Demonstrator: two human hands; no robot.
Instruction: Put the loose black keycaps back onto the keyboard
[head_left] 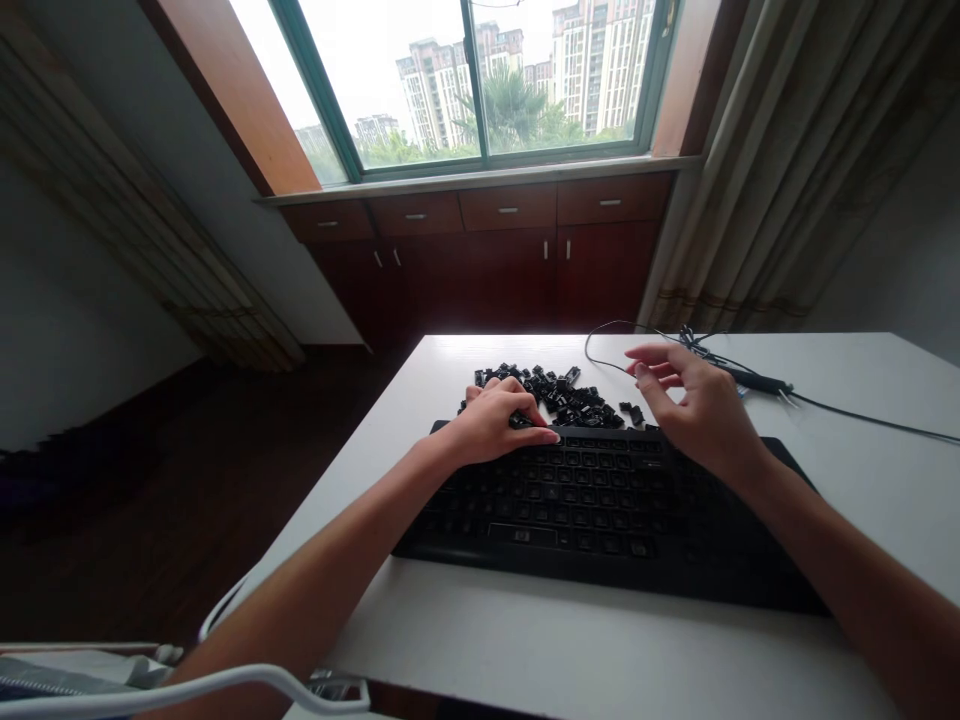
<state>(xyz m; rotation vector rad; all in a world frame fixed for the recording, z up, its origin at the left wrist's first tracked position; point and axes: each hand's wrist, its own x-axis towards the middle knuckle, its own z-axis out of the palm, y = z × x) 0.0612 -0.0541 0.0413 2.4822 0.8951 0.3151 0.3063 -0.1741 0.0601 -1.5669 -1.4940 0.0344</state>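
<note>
hands at the keyboard (600, 500)
our left hand (495, 425) curls into the loose keycaps (570, 395); right hand (694, 405) hovers, fingers spread, holding nothing.

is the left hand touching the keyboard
Touching. The head view shows the left hand lying on the back edge of the black keyboard, fingertips pressed flat against its top row, just in front of the pile of loose keycaps.

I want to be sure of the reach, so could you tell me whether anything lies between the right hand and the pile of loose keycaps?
Nothing visible does. The right hand hovers open above the keyboard top edge, and the keycaps lie just left of its fingertips on bare table.
</note>
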